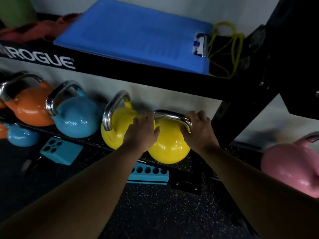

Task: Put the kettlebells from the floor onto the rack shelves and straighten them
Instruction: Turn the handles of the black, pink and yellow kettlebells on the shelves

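Note:
A yellow kettlebell (170, 145) with a steel handle sits at the right end of the black rack shelf (89, 141). My left hand (143, 130) lies flat against its left side, fingers spread. My right hand (198, 126) grips the right end of its handle. A second yellow kettlebell (117, 123) stands just left of it, touching my left hand. Further left on the shelf are a blue kettlebell (77, 116) and an orange kettlebell (31, 107). A pink kettlebell (290, 168) sits at the right, beyond the rack post.
The upper shelf (120, 71) carries a blue mat (134, 35), yellow bands (227, 49) and a clipboard clip. A black rack post (241, 114) stands right of my right hand. Below lie teal foam blocks (148, 174), another blue kettlebell (22, 138) and speckled rubber floor (155, 213).

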Action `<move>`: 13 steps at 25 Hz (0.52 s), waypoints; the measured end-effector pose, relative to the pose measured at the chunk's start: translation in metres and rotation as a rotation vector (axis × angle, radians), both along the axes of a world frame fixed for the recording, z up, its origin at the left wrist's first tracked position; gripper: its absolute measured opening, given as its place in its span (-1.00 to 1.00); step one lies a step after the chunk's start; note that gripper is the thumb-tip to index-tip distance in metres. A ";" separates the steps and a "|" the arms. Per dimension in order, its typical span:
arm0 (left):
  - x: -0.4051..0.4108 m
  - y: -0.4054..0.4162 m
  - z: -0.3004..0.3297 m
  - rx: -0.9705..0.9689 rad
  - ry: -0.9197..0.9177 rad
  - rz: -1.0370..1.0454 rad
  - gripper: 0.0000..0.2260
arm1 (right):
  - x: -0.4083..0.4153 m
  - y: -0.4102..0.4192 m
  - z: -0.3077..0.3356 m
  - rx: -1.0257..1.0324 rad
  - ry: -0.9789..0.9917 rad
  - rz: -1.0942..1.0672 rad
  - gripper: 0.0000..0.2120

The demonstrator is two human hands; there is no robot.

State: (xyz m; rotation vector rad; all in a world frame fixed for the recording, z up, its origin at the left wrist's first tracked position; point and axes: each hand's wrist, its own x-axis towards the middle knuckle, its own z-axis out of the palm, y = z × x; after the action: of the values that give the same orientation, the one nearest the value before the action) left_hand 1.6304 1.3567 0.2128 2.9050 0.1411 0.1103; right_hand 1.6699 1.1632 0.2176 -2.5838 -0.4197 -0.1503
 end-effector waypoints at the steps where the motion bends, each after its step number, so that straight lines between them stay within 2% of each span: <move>1: 0.009 -0.004 0.000 -0.091 0.040 0.080 -0.39 | 0.007 0.006 -0.004 -0.025 0.033 -0.012 -0.58; 4: 0.047 -0.014 -0.007 -0.331 0.141 0.231 -0.27 | 0.026 0.021 -0.019 -0.087 0.137 -0.058 -0.50; 7: 0.058 -0.018 -0.024 -0.684 0.109 0.271 -0.28 | 0.033 0.026 -0.030 0.051 0.212 -0.049 -0.48; 9: 0.048 -0.021 -0.035 -0.911 0.057 0.294 -0.16 | 0.031 0.024 -0.033 0.102 0.202 -0.059 -0.48; 11: 0.037 -0.028 -0.045 -0.992 0.100 0.326 -0.02 | 0.033 0.025 -0.036 0.127 0.208 -0.091 -0.49; 13: 0.036 -0.033 -0.050 -1.040 0.098 0.315 0.00 | 0.029 0.028 -0.037 0.155 0.191 -0.120 -0.51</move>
State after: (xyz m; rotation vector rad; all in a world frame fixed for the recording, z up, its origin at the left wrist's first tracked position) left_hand 1.6664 1.3235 0.1625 1.8341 0.4989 -0.0477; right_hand 1.6988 1.1908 0.1804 -2.4423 -0.1759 0.0219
